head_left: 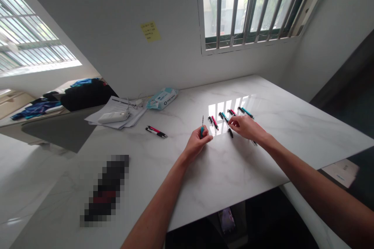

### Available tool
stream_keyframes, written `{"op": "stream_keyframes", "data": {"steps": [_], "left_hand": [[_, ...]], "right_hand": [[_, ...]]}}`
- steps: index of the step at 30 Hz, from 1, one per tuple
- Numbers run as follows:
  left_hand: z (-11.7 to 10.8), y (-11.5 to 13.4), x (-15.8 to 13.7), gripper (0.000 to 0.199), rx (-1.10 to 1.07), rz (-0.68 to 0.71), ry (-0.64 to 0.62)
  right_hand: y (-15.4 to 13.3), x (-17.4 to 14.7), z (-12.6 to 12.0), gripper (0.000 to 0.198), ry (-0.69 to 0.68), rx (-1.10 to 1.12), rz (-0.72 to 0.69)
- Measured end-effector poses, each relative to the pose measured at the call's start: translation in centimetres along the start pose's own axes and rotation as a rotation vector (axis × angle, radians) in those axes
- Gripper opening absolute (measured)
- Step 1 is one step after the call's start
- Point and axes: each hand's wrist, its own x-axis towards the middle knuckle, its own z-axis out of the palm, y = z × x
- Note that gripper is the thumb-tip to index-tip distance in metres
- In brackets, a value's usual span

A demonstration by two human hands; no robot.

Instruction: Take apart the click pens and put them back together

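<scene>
Left hand [198, 142] is clenching a slim teal pen [201, 129] upright; right hand [244, 126], beside it, is pinching a black-tipped pen [230, 132]. Risk: brushing the neighbouring pen row [230, 116] askew.

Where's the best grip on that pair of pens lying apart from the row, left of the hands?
Take the pen pair across the middle of the barrels, from above. They lie flat, side by side on the bare table, clear of the left hand, so a pinch across both probably lifts them together.

Teal pen [201, 130], white marbled table [239, 171], yellow sticky note [150, 31]
</scene>
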Motion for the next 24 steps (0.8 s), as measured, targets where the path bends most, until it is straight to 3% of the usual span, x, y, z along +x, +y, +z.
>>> {"op": "stream_keyframes", "data": {"steps": [6, 11, 15, 20, 24], "left_hand": [[0.2, 0.0, -0.2, 0.044, 0.019, 0.038, -0.079], [0.5, 0.2, -0.2, 0.036, 0.106, 0.064, -0.130], [0.5, 0.3, -0.2, 0.043, 0.202, 0.042, -0.113], [0.0, 0.2, 0.0, 0.038, 0.224, 0.028, -0.028], [-0.4, 0.2, 0.3, 0.045, 0.100, 0.025, 0.111]], "right_hand": [[-4.8, -1.2, 2.0, 0.019, 0.122, 0.520, -0.116], [-7.9, -1.3, 3.7, 0.020, 0.157, 0.716, -0.125], [-7.8, -1.1, 3.8, 0.026, 0.188, 0.853, -0.070], [-5.9, -1.0, 2.4, 0.028, 0.377, 0.980, -0.010], [-4.9, -1.9, 2.3, 0.026, 0.287, 0.836, 0.005]]}}
